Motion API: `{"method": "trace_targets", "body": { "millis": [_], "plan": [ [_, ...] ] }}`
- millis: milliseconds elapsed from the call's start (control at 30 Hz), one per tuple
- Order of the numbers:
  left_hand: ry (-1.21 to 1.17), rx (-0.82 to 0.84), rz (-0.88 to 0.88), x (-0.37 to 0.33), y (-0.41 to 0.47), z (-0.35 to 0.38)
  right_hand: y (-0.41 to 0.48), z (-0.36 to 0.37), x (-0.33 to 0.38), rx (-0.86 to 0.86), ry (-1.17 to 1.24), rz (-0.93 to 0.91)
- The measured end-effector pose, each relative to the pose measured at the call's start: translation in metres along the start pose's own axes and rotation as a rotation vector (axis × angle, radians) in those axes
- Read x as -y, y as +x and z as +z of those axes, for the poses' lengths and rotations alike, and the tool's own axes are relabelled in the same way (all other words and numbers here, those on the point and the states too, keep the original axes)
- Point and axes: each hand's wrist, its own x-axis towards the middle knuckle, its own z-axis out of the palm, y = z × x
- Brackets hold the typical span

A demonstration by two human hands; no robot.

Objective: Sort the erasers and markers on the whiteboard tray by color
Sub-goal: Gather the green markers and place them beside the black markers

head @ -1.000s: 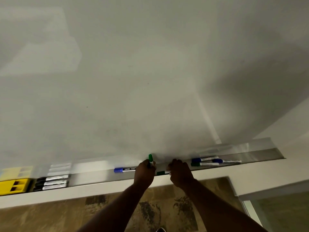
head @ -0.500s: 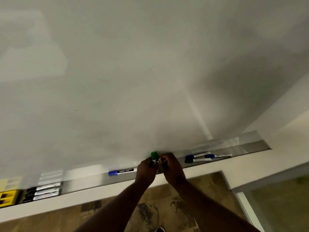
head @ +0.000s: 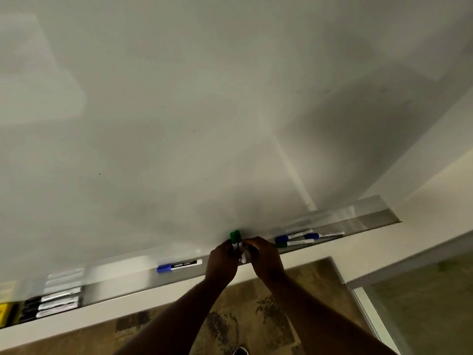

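Note:
Two green markers (head: pixel 235 238) stand upright side by side, caps up, above the whiteboard tray (head: pixel 122 288). My left hand (head: pixel 221 262) grips them. My right hand (head: pixel 263 257) touches their lower ends, which it partly hides. A blue marker (head: pixel 179 265) lies alone on the tray to the left of my hands. To the right lie two blue markers (head: pixel 294 236) and one green marker (head: pixel 293 243) close together. Three black markers (head: pixel 55 303) are stacked at the tray's far left, beside a yellow eraser (head: pixel 3 313) at the frame edge.
The whiteboard (head: pixel 204 111) fills the upper view. The tray ends at the right (head: pixel 391 216) near a wall corner. Patterned flooring (head: pixel 256 316) lies below, with a glass panel (head: pixel 422 311) at the lower right.
My right hand lifted a second green marker off the tray and brought it up against the one in my left hand. The view shifted slightly right.

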Motion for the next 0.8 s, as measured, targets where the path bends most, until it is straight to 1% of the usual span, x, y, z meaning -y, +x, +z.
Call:
{"method": "trace_targets", "body": {
  "millis": [100,167,233,333,433,567,800],
  "plan": [
    [0.049,-0.008,0.042,0.0,0.0,0.001,-0.001,-0.006,-0.01,-0.043,-0.146,0.1],
    [0.034,-0.006,0.05,0.0,0.0,0.002,-0.004,-0.017,-0.019,-0.11,-0.224,0.185],
    [0.032,-0.001,0.05,0.002,0.0,0.003,-0.005,-0.03,-0.03,-0.127,-0.326,0.226],
    [0.03,-0.006,0.04,0.006,0.001,0.002,-0.004,-0.043,-0.045,-0.061,-0.48,0.282],
    [0.034,-0.009,0.029,0.012,0.003,0.003,-0.003,-0.046,-0.056,0.04,-0.619,0.309],
    [0.013,-0.018,0.03,0.016,0.004,0.002,-0.002,-0.047,-0.063,0.082,-0.649,0.32],
    [0.036,-0.035,0.036,0.02,0.002,-0.004,-0.005,-0.042,-0.065,0.126,-0.781,0.267]
  ]
}}
